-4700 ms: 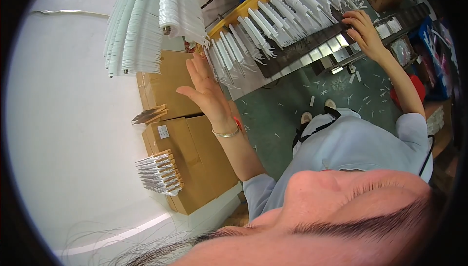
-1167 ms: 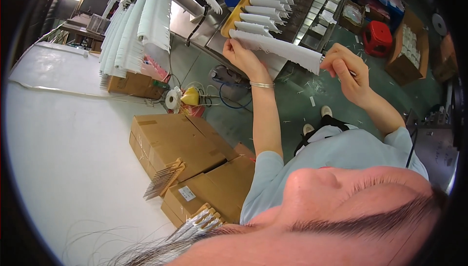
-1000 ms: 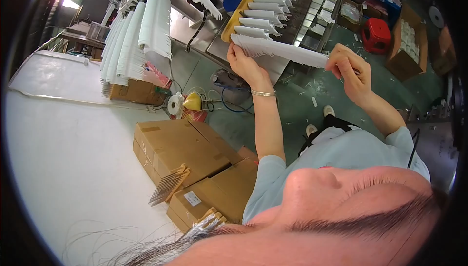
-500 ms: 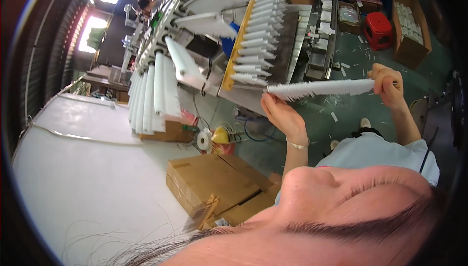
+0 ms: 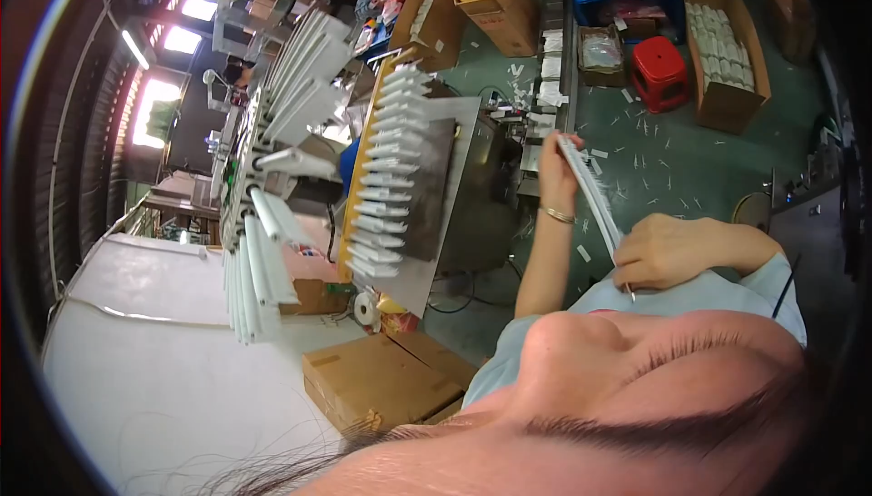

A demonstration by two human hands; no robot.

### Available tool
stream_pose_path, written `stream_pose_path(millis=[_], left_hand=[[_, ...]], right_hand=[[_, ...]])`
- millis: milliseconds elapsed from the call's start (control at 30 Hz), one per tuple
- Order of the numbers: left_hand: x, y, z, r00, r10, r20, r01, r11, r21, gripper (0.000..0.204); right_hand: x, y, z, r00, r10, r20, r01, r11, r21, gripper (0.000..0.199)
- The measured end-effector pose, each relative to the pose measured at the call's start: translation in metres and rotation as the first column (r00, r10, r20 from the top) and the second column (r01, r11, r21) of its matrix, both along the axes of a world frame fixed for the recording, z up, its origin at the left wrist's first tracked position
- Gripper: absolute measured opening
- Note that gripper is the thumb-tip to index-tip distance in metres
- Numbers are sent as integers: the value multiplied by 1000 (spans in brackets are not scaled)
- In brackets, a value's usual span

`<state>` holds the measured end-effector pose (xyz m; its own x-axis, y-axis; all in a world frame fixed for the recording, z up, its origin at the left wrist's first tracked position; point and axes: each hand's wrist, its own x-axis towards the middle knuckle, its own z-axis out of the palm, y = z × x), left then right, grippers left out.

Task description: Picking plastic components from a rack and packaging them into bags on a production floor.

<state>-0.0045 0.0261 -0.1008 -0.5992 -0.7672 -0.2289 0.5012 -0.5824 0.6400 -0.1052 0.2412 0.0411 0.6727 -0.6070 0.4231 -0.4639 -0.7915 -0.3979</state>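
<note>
The white strip had swung from level to steeply tilted, and both hands had drawn in toward the body.

The left hand (image 5: pixel 556 173) gripped the upper end of the white strip (image 5: pixel 595 201), fingers curled round it; the right hand (image 5: pixel 661 252) pinched the lower end, its tip poking out just beneath the fingers. A gold bracelet (image 5: pixel 558 215) circled the left wrist. A rack of white pieces (image 5: pixel 386 187) stood well apart, left of the hands.

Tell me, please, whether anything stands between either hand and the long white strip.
Nothing visible does: the left hand grips the white strip near its upper end, and the right hand grips its lower end, both in direct contact.
</note>
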Motion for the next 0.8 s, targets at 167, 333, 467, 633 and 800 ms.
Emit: stream_pose_path(millis=[167,333,467,633,800], left_hand=[[-94,10,-18,989,-143,30,135,973,190,21],[-136,-9,-3,985,-162,59,147,968,205,24],[-158,-54,-10,993,-110,33,103,982,159,24],[-166,-106,16,998,7,67,-10,999,50,31],[-90,-121,39,739,470,483,29,694,-719,21]], right_hand=[[-85,-32,-38,815,-180,551,-232,769,595,12],[-156,-163,-137,160,-799,580,376,592,713,27],[-182,-233,-148,255,-861,440,-222,391,893,25],[-188,-317,-137,188,-857,480,-405,378,833,17],[-213,-385,-120,204,-828,522,-426,405,809,10]])
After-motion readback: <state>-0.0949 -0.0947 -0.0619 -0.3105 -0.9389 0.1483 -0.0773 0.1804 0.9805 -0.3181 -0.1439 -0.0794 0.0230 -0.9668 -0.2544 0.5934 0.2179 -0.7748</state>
